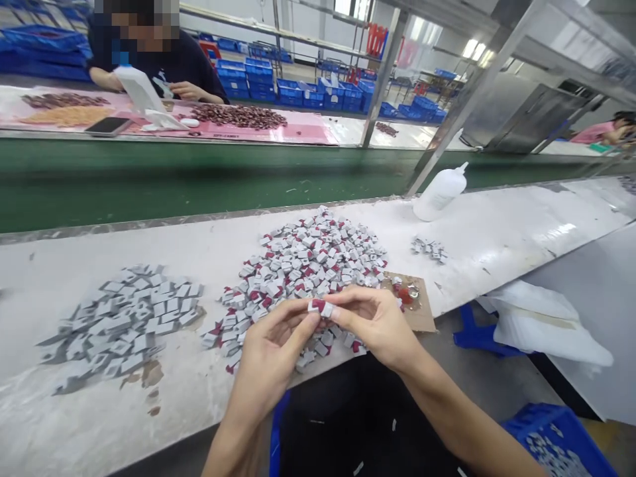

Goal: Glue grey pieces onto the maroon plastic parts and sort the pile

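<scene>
A small grey-white piece with a dark red part (320, 307) is pinched between the fingertips of both hands. My left hand (275, 344) holds its left end, and my right hand (380, 324) grips the right end. Behind and beneath the hands spreads a large pile of similar grey and dark red pieces (318, 255) on the white table (199, 245). To the left lies a pile of plain grey pieces (134, 315). A cardboard square (422, 311) with something red and shiny on it sits just right of my right hand.
A white squeeze bottle (441, 192) stands at the back right, near a few grey pieces (429, 249). Beyond the green belt (199, 175), a person (159, 73) works at another table. A blue crate (561, 437) is at the lower right.
</scene>
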Tool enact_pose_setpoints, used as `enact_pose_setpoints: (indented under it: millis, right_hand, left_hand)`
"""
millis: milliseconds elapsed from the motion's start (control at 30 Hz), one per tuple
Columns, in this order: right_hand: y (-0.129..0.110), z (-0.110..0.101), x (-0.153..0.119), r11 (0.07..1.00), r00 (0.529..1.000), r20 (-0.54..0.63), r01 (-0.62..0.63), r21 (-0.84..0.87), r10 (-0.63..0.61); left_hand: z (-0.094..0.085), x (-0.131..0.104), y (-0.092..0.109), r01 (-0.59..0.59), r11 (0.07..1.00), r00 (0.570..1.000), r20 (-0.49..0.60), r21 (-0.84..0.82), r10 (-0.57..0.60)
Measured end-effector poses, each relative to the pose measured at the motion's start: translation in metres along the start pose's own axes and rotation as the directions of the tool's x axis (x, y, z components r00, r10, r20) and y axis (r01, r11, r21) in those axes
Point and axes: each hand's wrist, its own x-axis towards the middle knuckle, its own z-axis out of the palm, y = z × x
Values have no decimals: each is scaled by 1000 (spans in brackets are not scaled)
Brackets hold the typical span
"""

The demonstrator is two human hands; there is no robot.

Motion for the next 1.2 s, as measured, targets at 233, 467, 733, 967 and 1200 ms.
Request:
enact_pose_setpoints:
  millis: [233,467,733,967,1200]
  right_hand:
    - [11,-2,22,980,1000,-1,14,-197,-14]
    - [8,-8,84,644,965,-99,83,-760,-241]
    - [19,-25,122,379,961,-42,67,-923,-272]
    - [18,25,114,360,882,119,306,-881,-457]
    - [39,168,117,337,766,639,587,-737,63]
  left_hand:
    - [-10,3,-11,25,981,996,-86,194,-9]
    - [-20,-23,-15,-209,810,878,-259,548,402]
    - [-121,-49,-42,253,448,658,-492,857,570]
    - [-175,-57,-51,459,421,657,-618,782,432]
    - [-184,-48,-58,442,426,679,-605,789,415]
